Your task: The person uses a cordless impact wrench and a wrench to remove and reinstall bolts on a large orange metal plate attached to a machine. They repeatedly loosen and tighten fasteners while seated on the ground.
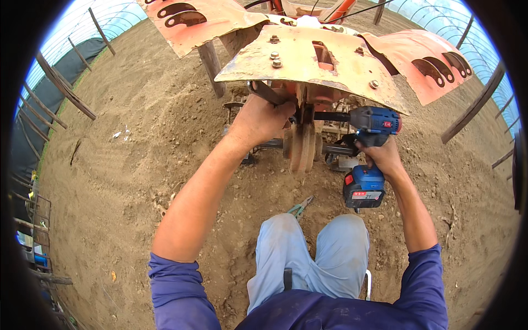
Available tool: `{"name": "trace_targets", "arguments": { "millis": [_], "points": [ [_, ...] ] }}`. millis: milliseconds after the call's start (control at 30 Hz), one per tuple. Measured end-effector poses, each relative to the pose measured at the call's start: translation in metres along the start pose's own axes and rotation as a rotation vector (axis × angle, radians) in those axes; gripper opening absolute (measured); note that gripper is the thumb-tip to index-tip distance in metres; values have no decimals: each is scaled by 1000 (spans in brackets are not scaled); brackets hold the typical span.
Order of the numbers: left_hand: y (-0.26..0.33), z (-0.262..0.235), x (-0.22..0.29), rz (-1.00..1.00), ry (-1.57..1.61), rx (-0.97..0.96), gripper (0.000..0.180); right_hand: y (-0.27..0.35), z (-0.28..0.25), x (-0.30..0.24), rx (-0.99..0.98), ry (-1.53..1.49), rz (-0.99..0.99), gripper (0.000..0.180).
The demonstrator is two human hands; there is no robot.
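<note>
Head view, looking down over bent knees in pale blue trousers (308, 258) and dark blue sleeves, onto bare tilled soil (137, 165) inside a plastic-covered tunnel greenhouse.

At twelve o'clock, a walk-behind rotary tiller (308, 60) with a worn cream-yellow centre guard, bolted on top, and faded orange side guards (434, 60) spreading toward eleven and two o'clock. Beneath the centre guard, a rusty round hub and tine assembly (301, 146) hanging just above the soil, near the middle of the frame.

Left hand (261, 118), reaching up from seven o'clock, fingers curled and pressed around a dark metal part tucked under the guard's lower edge, just left of the hub. Exactly what sits inside the grip: cannot tell, hidden by the fingers and the guard.

Right hand (382, 157), reaching up from five o'clock, wrapped tight around the handle of a blue cordless impact wrench (371, 129). Tool body at about two o'clock from centre, black socket extension (331, 116) pointing left, level, its tip meeting the hub region under the guard. Blue battery pack with red label (363, 187) hanging below the fist.

On the soil between the knees and the hub, green-handled pliers (300, 208), lying loose, well clear of both hands.

Around the rim: curved greenhouse hoops and pale sheeting, wooden stakes (66, 91) at nine to ten o'clock, dark netting along the left wall.
</note>
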State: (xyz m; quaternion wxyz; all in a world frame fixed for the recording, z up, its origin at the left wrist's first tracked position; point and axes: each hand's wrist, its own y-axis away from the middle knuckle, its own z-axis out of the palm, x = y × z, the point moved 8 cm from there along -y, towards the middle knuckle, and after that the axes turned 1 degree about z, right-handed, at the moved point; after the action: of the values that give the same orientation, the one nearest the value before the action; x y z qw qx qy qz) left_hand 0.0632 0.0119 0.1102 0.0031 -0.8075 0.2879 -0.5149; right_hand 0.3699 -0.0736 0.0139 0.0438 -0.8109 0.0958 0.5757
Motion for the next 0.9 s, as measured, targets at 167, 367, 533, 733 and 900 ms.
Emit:
{"name": "trace_targets", "arguments": {
  "millis": [167, 367, 533, 733, 900],
  "points": [
    [-19, 3, 10, 81, -195, 49, 22, -1, 1, 0, 26, 9, 32, 19],
    [-20, 12, 10, -90, -60, -129, 32, 5, 2, -5, -19, -54, -2, 20],
    [-22, 13, 25, 80, -457, -135, 35, 10, 6, 5, -80, -131, 135, 19],
    [-19, 17, 7, -174, -18, -141, 36, 8, 2, 5, -82, -142, 88, 17],
    [-5, 18, 8, -375, 330, -46, 31, 4, 5, 14, -82, -133, 101, 15]
  ]
}}
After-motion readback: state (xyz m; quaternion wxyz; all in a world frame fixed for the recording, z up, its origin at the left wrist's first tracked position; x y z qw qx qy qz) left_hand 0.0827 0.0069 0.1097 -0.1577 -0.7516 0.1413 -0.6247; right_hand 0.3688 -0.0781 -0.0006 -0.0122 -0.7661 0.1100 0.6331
